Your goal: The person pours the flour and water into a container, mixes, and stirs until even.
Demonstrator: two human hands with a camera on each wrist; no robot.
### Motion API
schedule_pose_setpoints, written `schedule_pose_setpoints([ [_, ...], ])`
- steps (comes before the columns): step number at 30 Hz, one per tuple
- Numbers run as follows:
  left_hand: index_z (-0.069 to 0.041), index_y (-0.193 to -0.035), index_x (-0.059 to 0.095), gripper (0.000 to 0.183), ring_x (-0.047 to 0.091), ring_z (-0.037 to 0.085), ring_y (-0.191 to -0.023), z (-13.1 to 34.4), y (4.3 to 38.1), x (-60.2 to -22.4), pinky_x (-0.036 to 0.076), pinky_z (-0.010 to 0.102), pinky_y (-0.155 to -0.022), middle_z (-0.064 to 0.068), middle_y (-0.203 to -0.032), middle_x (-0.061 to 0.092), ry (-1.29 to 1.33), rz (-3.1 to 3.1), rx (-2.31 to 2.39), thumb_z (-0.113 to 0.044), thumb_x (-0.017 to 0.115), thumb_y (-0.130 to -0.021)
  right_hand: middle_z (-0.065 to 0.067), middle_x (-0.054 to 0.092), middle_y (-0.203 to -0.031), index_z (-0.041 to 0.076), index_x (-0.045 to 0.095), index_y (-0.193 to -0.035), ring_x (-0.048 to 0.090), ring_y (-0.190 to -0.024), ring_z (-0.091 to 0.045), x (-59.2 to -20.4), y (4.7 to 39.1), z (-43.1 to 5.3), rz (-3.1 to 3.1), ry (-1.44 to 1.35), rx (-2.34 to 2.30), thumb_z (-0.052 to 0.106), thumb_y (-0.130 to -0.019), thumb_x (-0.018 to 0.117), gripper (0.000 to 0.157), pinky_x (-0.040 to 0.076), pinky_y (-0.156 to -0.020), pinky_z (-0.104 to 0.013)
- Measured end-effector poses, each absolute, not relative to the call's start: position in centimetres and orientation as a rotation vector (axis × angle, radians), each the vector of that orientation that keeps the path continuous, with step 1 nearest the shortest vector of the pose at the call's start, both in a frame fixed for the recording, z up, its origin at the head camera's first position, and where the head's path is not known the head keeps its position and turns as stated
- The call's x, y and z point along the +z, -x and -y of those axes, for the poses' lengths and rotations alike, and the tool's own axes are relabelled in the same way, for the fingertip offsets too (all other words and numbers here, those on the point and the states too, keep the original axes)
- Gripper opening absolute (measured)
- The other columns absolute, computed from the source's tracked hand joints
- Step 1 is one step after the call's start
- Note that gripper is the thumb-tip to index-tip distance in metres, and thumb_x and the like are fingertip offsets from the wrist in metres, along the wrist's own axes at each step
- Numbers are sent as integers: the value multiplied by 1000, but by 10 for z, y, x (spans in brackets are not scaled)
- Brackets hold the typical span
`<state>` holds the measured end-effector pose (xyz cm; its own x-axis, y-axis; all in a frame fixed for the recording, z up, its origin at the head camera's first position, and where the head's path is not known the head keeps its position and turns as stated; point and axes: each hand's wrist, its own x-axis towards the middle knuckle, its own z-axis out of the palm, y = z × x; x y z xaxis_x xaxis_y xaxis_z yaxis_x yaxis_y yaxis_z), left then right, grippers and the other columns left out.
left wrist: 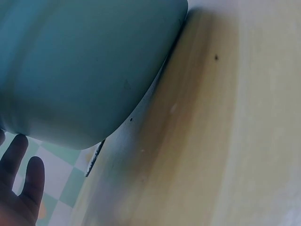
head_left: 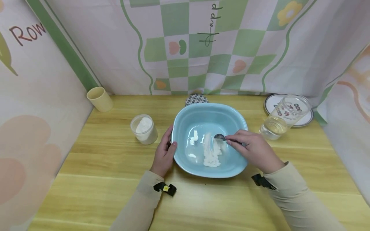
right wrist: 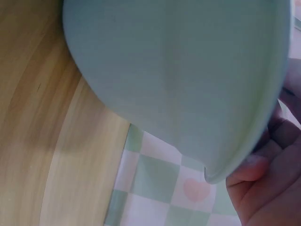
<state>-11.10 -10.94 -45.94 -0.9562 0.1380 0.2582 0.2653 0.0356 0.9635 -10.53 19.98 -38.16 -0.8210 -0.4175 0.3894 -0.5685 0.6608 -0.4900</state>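
A light-blue basin (head_left: 208, 112) stands in the middle of the table with a patch of white powder (head_left: 212, 158) on its floor. At its left side my left hand (head_left: 164, 155) holds the rim, thumb at the edge. In the left wrist view two fingers (left wrist: 34, 181) show close to the basin's outer wall (left wrist: 94, 70). My right hand (head_left: 255, 147) reaches over the right rim and grips a metal spoon (head_left: 219, 137), its bowl down beside the powder. From the right wrist view the basin wall (right wrist: 174, 70) hides the spoon, leaving curled fingers visible beyond the rim.
Left of the basin stands a clear jar of white powder (head_left: 144, 130), with a yellow cup (head_left: 100, 99) farther back. On the right are a glass with clear liquid (head_left: 273, 128) and a patterned plate (head_left: 270, 102). A checked round piece (head_left: 196, 98) lies behind the basin.
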Motion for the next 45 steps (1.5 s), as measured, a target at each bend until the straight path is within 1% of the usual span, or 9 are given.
schedule_pose_setpoints([
  [5,-18,-159,31,59,48,24,-136,109,111,-460,51,33,-101,0,-160,36,428,2200,-2069,-2,44,-103,8,69,-91,14,80,-100,58,-76,-4,-382,104,-199,2663,-823,859,8,-90,74,13,51,-60,-23],
  [11,-15,-159,30,59,51,28,-133,110,112,-460,53,35,-98,2,-159,38,426,2196,-2075,-2,44,-103,11,68,-89,14,80,-98,58,-77,-3,-380,103,-200,2670,-898,878,8,-91,73,12,51,-60,-22],
  [21,-7,-159,26,60,49,35,-134,110,112,-457,50,45,-102,10,-159,35,400,2215,-2096,4,41,-102,15,66,-88,16,79,-98,56,-76,-2,-381,102,-204,2719,-957,921,7,-92,71,13,51,-59,-20],
  [25,0,-157,26,58,48,39,-134,108,105,-440,49,49,-103,15,-159,35,403,2220,-2098,5,41,-101,15,65,-88,16,79,-98,56,-75,-2,-381,101,-205,2707,-996,934,7,-91,71,14,50,-59,-20],
  [28,2,-156,26,58,48,41,-134,107,101,-429,48,51,-103,17,-158,36,407,2213,-2103,5,42,-101,16,65,-88,17,79,-97,55,-75,-1,-380,100,-205,2704,-1018,942,6,-91,71,15,50,-59,-19],
  [35,1,-156,27,58,49,44,-132,107,101,-431,49,52,-101,18,-157,38,414,2197,-2115,5,42,-101,17,66,-90,19,79,-98,57,-76,0,-380,97,-206,2721,-1036,978,7,-91,71,16,51,-60,-19],
  [38,0,-157,26,58,49,42,-132,108,106,-442,50,51,-101,17,-157,37,410,2200,-2112,6,42,-101,18,66,-91,18,79,-98,58,-77,0,-380,97,-207,2716,-1045,993,7,-92,71,15,51,-60,-18],
  [42,-7,-159,27,60,49,36,-134,109,113,-460,50,45,-102,11,-159,36,410,2193,-2107,5,41,-102,11,69,-91,15,79,-100,59,-78,-1,-378,96,-210,2684,-1019,1042,10,-94,69,13,51,-60,-17],
  [45,-12,-159,28,60,49,30,-135,109,113,-461,50,40,-103,6,-159,36,412,2192,-2106,3,43,-102,8,71,-91,14,79,-101,58,-76,-3,-374,97,-211,2625,-965,1064,8,-93,70,13,49,-60,-15],
])
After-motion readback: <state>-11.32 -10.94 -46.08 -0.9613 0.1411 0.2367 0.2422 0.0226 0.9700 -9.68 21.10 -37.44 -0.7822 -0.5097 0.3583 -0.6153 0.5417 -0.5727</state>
